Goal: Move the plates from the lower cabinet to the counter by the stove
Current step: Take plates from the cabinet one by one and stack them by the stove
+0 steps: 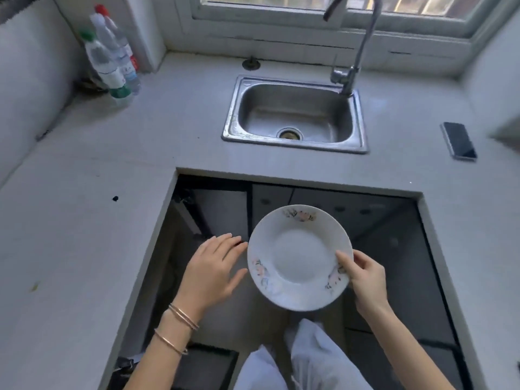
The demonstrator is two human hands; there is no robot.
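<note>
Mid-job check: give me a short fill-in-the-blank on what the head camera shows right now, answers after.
1. The rim of the plate is pinched by the ____ alone.
2. The left hand, fingers straight beside the plate, has ____ on its wrist.
3. The phone lies on the counter to the right of the ____.

Missing words: right hand; bracelets; sink.

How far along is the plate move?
Done: no plate on the counter yet. In hand: one floral plate, right hand pinching its rim, left hand open beside it. Left: set it down; stove and any remaining plates are out of view.
</note>
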